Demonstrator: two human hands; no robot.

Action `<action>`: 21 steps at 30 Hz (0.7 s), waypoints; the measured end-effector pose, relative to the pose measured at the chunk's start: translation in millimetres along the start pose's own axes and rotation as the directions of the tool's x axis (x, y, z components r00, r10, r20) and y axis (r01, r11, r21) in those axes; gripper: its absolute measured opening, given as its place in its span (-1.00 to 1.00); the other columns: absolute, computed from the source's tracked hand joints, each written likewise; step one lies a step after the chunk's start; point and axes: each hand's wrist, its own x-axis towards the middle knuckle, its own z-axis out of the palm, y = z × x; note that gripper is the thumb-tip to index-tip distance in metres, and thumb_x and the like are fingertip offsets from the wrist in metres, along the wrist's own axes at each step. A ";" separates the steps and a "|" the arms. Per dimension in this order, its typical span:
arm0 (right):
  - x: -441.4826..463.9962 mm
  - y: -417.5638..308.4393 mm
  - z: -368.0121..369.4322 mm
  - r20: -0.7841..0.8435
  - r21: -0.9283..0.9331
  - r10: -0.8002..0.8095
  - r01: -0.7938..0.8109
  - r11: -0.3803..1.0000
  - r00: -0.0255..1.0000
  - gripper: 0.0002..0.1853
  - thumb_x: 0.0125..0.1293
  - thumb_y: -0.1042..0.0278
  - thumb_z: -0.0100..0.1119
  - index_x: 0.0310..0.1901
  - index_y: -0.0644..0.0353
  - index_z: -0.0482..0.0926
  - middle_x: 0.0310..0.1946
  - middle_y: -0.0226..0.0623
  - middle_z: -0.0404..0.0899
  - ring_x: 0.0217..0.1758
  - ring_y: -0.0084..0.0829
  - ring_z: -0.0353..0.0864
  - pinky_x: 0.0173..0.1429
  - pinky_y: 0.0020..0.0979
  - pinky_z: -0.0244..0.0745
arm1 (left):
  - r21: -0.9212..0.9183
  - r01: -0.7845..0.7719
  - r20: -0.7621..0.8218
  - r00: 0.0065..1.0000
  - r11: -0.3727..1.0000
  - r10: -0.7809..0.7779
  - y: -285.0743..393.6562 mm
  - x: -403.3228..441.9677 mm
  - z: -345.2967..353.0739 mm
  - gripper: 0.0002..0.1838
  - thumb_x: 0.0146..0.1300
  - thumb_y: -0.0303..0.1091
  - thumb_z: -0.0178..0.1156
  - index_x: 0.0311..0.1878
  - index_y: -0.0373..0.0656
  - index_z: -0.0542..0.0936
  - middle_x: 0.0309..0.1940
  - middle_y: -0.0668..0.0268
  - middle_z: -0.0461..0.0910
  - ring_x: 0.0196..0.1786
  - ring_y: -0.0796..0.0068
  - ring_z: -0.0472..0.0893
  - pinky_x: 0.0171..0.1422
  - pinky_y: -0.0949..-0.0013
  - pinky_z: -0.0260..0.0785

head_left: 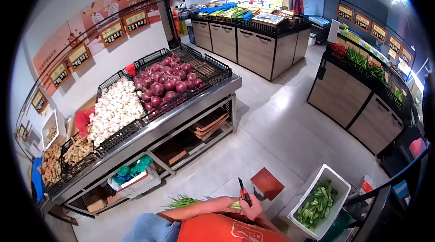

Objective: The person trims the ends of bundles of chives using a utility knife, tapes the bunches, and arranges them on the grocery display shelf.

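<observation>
In front of the red apron, my left hand is closed around a bunch of long green stalks, which look like scallions. Their leafy tops stick out beyond my left forearm, and pale ends show between my hands. My right hand grips a red and black utility knife with its blade pointing up. Both hands are close together, the knife beside the pale stalk ends. The fingers of my left hand are partly hidden.
A red-brown square stool stands on the tiled floor ahead. At right is a white foam box of leafy greens. The left display stand bears garlic, red onions and ginger. Vegetable counters stand farther off.
</observation>
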 end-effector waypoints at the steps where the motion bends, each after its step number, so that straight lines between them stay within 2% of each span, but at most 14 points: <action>1: -3.4 0.5 -8.7 0.018 0.007 -0.044 0.044 0.999 0.999 -0.72 0.36 0.20 0.25 -0.21 0.26 0.46 -0.58 -0.36 0.57 -0.55 -0.60 0.57 -0.43 -0.49 0.47 | 0.050 0.022 -0.003 1.000 0.999 -0.022 4.1 5.0 6.3 -0.56 0.38 0.00 0.17 0.14 -0.11 0.47 -0.19 -0.02 0.64 -0.11 0.00 0.63 0.00 0.11 0.45; 4: -14.5 8.2 -33.9 -0.035 0.074 -0.050 0.052 0.996 0.998 -0.71 0.37 0.19 0.25 -0.20 0.27 0.45 -0.58 -0.36 0.58 -0.56 -0.59 0.59 -0.44 -0.49 0.48 | 0.159 0.072 -0.006 0.997 0.985 -0.072 16.6 23.5 21.5 -0.54 0.38 0.02 0.17 0.12 -0.13 0.45 -0.18 -0.05 0.63 -0.09 -0.05 0.63 -0.02 0.08 0.45; 9: -32.3 22.3 -78.6 -0.063 0.150 -0.023 0.033 0.988 0.998 -0.77 0.38 0.27 0.23 -0.20 0.24 0.45 -0.52 -0.37 0.59 -0.55 -0.62 0.55 -0.46 -0.50 0.45 | 0.146 0.070 -0.034 0.997 0.987 -0.065 30.1 48.2 47.6 -0.51 0.35 0.05 0.19 0.13 -0.11 0.41 -0.16 -0.05 0.63 -0.07 -0.12 0.63 -0.03 0.02 0.44; 13: -40.1 41.7 -106.0 -0.087 0.121 0.001 0.009 0.993 0.996 -0.82 0.40 0.34 0.18 -0.11 0.24 0.46 -0.53 -0.36 0.56 -0.51 -0.61 0.53 -0.38 -0.52 0.45 | 0.081 0.084 -0.082 0.994 0.993 -0.077 52.2 50.9 58.9 -0.52 0.36 0.07 0.17 0.15 -0.04 0.40 -0.17 -0.05 0.62 -0.07 -0.13 0.62 -0.03 0.00 0.43; 17: -42.8 45.7 -120.2 -0.045 0.046 -0.025 0.027 0.999 0.999 -0.81 0.39 0.31 0.19 -0.13 0.25 0.48 -0.52 -0.38 0.56 -0.49 -0.61 0.53 -0.35 -0.50 0.46 | 0.106 0.168 -0.093 0.983 0.980 -0.159 55.5 55.9 64.7 -0.53 0.36 0.11 0.14 0.14 -0.01 0.41 -0.15 -0.05 0.63 -0.03 -0.13 0.62 -0.02 0.01 0.42; 21: -50.8 20.2 -117.9 -0.031 0.008 0.013 -0.012 1.000 0.999 -0.78 0.36 0.26 0.24 -0.20 0.23 0.48 -0.51 -0.42 0.58 -0.45 -0.66 0.49 -0.33 -0.51 0.42 | 0.109 0.172 -0.073 0.984 0.979 -0.165 75.4 53.4 62.1 -0.54 0.37 0.11 0.12 0.11 -0.03 0.45 -0.12 -0.04 0.63 0.00 -0.11 0.62 0.00 0.03 0.42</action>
